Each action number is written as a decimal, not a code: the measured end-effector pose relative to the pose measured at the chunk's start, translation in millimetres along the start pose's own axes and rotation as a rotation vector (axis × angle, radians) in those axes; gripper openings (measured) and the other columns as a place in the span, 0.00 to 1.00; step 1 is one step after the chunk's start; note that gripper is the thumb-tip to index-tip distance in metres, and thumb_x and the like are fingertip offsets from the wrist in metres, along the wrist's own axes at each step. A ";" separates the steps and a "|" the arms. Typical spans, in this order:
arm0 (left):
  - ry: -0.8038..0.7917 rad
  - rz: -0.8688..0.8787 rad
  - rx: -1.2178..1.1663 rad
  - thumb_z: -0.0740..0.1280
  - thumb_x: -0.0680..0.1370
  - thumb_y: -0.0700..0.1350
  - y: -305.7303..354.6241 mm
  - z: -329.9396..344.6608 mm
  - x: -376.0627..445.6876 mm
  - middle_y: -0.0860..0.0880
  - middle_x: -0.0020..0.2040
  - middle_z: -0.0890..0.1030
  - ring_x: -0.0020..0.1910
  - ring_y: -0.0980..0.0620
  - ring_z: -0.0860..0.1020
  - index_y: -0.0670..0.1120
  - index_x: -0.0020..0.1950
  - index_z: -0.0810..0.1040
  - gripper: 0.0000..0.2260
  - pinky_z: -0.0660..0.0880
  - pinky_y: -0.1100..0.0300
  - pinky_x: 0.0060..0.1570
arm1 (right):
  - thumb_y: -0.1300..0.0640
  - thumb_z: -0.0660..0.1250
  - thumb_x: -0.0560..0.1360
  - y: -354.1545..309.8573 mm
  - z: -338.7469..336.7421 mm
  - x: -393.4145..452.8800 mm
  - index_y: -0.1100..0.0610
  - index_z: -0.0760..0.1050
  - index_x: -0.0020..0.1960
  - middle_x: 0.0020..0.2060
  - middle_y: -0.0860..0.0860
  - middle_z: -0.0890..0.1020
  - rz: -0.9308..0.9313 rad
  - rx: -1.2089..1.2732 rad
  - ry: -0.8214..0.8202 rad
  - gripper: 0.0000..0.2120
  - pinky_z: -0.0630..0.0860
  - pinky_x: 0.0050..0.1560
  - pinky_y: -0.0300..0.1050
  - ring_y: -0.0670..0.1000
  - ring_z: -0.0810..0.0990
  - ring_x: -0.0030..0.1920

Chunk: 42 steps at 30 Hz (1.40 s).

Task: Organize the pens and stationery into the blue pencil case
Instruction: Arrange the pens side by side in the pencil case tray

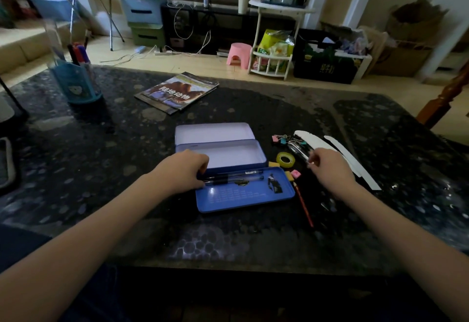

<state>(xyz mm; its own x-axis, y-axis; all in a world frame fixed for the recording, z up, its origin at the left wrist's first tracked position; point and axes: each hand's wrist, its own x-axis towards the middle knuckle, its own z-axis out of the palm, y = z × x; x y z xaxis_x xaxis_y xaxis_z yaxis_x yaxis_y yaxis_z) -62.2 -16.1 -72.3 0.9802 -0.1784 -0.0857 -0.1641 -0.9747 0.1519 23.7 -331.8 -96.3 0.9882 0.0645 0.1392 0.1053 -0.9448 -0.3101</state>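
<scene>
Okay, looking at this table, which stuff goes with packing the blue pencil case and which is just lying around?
Part of the job:
blue pencil case
pens in the tray
binder clips
tape roll
erasers
red pencil
pens by the right hand

Just lying about:
book
blue pen holder
white paper strips

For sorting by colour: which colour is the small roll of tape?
Yellow-green, translucent tape roll; seen best in the head view.
</scene>
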 end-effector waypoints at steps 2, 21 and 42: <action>-0.019 -0.004 -0.018 0.72 0.71 0.49 -0.4 -0.5 0.0 0.56 0.37 0.71 0.40 0.54 0.71 0.48 0.45 0.72 0.11 0.71 0.59 0.39 | 0.60 0.69 0.72 6.5 3.3 -2.7 0.58 0.78 0.47 0.48 0.57 0.81 0.015 -0.022 -0.009 0.05 0.74 0.49 0.49 0.58 0.78 0.50; 0.092 -0.048 -0.277 0.77 0.65 0.43 6.6 9.4 0.7 0.54 0.35 0.76 0.38 0.54 0.76 0.44 0.39 0.77 0.11 0.75 0.60 0.40 | 0.61 0.69 0.73 -36.6 -18.0 -35.5 0.50 0.79 0.44 0.40 0.43 0.80 -0.342 0.232 -0.263 0.06 0.74 0.41 0.32 0.40 0.77 0.42; 0.085 0.080 -0.107 0.71 0.70 0.55 11.0 17.3 1.2 0.54 0.43 0.72 0.43 0.54 0.72 0.51 0.49 0.73 0.13 0.72 0.59 0.43 | 0.56 0.72 0.71 -69.7 14.5 -37.9 0.55 0.74 0.43 0.38 0.48 0.78 -0.332 0.478 -0.221 0.07 0.74 0.42 0.39 0.45 0.76 0.40</action>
<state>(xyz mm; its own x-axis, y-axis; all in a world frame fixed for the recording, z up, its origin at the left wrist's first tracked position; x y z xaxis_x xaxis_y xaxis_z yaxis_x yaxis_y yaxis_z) -64.7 -29.4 -87.8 0.9710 -0.2386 0.0134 -0.2338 -0.9369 0.2599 -19.5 -263.7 -93.6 0.8884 0.4437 0.1181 0.3987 -0.6180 -0.6776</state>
